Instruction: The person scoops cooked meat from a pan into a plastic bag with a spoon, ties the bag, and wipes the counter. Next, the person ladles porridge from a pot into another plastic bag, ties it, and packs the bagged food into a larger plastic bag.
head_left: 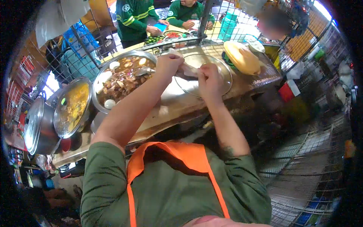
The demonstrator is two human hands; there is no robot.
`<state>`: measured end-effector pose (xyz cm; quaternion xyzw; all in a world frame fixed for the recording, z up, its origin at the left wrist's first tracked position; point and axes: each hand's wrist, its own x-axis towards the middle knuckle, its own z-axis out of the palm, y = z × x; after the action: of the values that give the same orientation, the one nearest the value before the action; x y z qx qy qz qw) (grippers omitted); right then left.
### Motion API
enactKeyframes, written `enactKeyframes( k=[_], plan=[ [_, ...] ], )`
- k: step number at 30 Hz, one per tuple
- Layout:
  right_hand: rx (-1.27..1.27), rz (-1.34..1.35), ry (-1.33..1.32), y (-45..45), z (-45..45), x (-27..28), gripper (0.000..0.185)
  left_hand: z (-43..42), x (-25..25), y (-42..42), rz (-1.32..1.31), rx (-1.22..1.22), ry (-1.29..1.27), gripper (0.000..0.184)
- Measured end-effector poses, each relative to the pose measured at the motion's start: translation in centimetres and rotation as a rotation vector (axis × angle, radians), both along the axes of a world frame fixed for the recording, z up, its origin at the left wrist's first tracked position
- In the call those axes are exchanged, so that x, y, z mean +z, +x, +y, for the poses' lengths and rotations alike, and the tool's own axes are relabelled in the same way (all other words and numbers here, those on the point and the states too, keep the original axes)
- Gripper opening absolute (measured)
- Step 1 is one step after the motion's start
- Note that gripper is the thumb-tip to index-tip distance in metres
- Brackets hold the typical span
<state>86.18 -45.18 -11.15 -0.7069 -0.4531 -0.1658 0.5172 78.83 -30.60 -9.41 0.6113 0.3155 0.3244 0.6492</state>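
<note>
Between my two hands stretches a small clear plastic bag [188,70] with something brownish in it. My left hand [169,63] pinches one end and my right hand [210,78] pinches the other, fingers closed on both sides. Beneath them, a round glass lid [230,81] with a metal rim lies on the wooden counter [151,126]. To the left of my left hand stands a wide metal pot [94,99] of brown meat stew with whole boiled eggs [110,104]. A metal ladle [145,71] rests in the stew.
A glass-lidded pot of yellow food [73,106] and a large lidded pot [34,125] stand at left. A yellow plastic bundle [242,56] lies at right. Beyond the wire grille [223,26], two people in green uniforms [130,17] are near bowls of green fruit [154,39] and red pieces [174,34].
</note>
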Motion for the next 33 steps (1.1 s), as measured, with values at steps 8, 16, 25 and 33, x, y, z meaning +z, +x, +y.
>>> enactKeyframes(
  k=[8,16,25,33],
  plan=[
    [0.588,0.722,-0.211,4.2,-0.1,4.4,0.034,-3.1,-2.1,-3.8,-0.003,-0.238,0.146,0.013],
    [0.788,0.985,-0.288,2.2,1.0,0.4,0.034,-3.6,-6.5,-7.3,0.002,-0.266,0.321,0.010],
    [0.256,0.264,-0.547,4.5,5.8,-7.3,0.028,-4.0,-9.4,-8.4,0.178,-0.082,0.739,0.013],
    [0.263,-0.091,-0.610,1.4,13.2,-8.6,0.046,-4.7,-8.3,-10.0,0.206,-0.037,0.756,0.008]
  ],
)
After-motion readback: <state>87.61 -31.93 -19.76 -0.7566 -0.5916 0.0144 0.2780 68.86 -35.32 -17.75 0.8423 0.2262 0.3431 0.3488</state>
